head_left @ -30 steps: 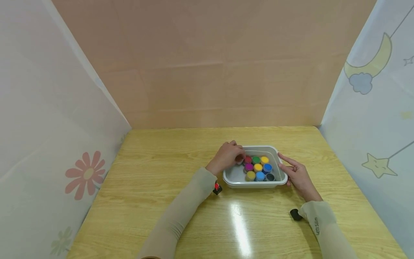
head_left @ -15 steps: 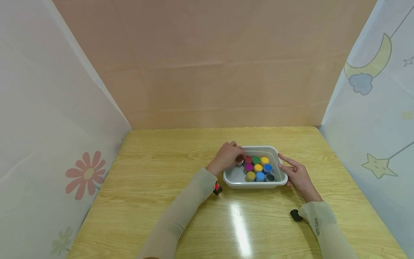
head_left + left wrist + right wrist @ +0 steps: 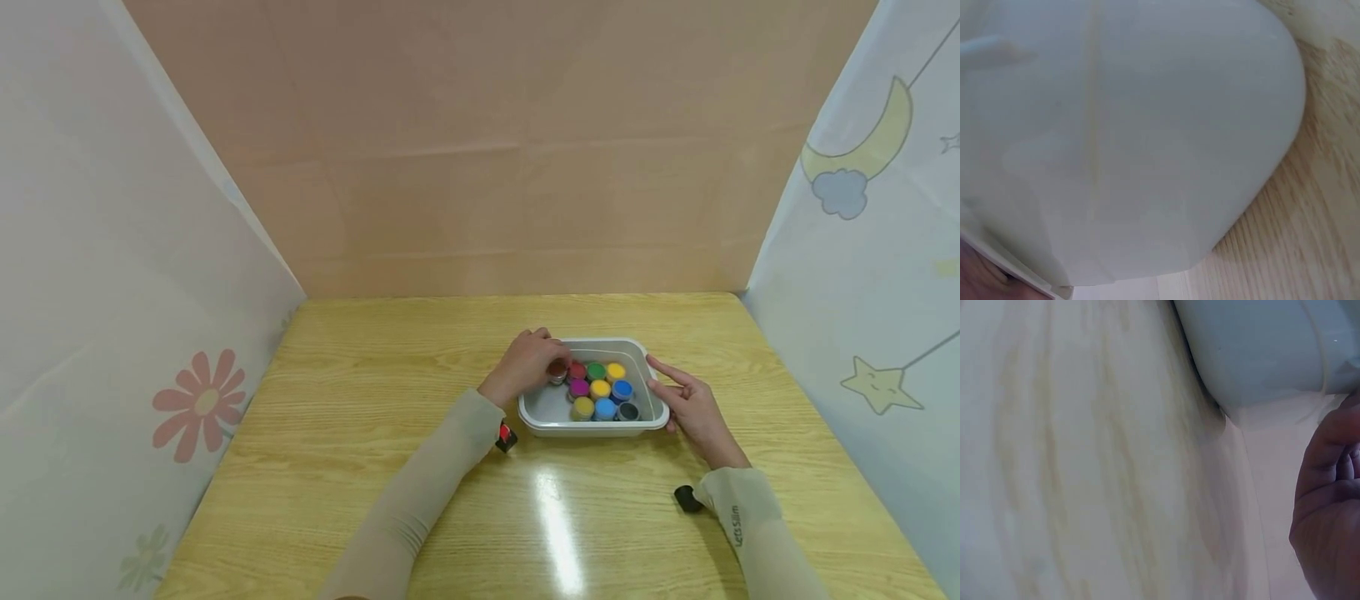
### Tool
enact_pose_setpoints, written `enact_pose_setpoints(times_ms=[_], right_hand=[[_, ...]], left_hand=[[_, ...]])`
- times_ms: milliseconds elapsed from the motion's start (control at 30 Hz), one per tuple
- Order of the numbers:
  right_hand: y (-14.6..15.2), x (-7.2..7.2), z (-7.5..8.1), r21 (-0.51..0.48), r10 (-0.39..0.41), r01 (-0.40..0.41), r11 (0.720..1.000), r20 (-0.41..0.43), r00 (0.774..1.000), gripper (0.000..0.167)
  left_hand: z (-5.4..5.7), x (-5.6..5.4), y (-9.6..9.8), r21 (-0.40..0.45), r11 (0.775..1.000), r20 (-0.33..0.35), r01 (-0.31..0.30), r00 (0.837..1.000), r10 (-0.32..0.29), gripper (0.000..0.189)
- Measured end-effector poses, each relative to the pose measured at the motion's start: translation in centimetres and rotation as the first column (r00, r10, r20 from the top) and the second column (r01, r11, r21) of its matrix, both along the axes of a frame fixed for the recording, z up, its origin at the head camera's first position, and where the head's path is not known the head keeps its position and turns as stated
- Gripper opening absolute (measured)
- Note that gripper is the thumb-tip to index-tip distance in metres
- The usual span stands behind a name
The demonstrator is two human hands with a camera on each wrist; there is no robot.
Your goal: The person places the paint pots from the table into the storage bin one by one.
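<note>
In the head view a white plastic tray (image 3: 577, 429) stands on the table. Several small paint pots with colourful tops sit in it, among them a red pot (image 3: 577, 371), a green pot (image 3: 596, 372) and a black pot (image 3: 627, 412). Reaching over the tray's left side, my left hand (image 3: 522, 367) pinches a dark reddish-brown pot (image 3: 557, 373), partly covered by the fingers. My right hand (image 3: 693, 412) grips the tray's right rim. The right wrist view has that hand (image 3: 1329, 506) by the tray's outer wall (image 3: 1260, 350); the left wrist view is mostly tray wall (image 3: 1185, 137).
The tray rests on a wood-grain table (image 3: 360, 400), right of its middle. A peach-coloured back panel (image 3: 480, 167) closes the far side. White printed panels stand at the left (image 3: 112, 250) and right (image 3: 847, 275).
Hardly anything differs. The left hand's fingers stay at the brown pot, and the right hand keeps its place on the rim.
</note>
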State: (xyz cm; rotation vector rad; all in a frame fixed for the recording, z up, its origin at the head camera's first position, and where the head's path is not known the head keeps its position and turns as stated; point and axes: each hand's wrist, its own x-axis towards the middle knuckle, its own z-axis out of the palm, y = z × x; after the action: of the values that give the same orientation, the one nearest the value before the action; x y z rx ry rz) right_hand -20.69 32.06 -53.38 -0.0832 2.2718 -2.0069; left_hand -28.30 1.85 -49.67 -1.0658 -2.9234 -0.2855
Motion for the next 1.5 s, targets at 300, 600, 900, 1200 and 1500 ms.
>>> enact_pose_setpoints(times_ms=[300,600,900,1200,1500], right_hand=[[-0.1,0.1,0.1,-0.007,-0.002,0.002,1.000,-0.010,1.000,0.054],[-0.1,0.1,0.1,-0.002,-0.007,0.007,1.000,-0.006,1.000,0.055],[-0.1,0.0,0.0,-0.025,0.004,-0.004,1.000,0.001,1.000,0.054],[0.0,-0.1,0.2,0.024,-0.008,0.008,1.000,0.028,1.000,0.055],[-0.1,0.0,0.1,0.002,-0.006,0.006,1.000,0.032,0.999,0.056]], left_hand=[[0.2,-0.1,-0.2,0.029,0.999,0.018,0.015,1.000,-0.015,0.032],[1.0,0.0,-0.5,0.081,0.996,-0.022,0.032,0.999,-0.031,0.022],[1.3,0.9,-2.2,0.174,0.984,-0.050,-0.027,0.998,0.036,0.026],[1.4,2.6,-5.2,0.277,0.959,0.000,-0.065,0.998,0.068,0.031],[0.6,4.0,-7.4,0.365,0.927,0.102,-0.087,0.993,0.053,0.033]])
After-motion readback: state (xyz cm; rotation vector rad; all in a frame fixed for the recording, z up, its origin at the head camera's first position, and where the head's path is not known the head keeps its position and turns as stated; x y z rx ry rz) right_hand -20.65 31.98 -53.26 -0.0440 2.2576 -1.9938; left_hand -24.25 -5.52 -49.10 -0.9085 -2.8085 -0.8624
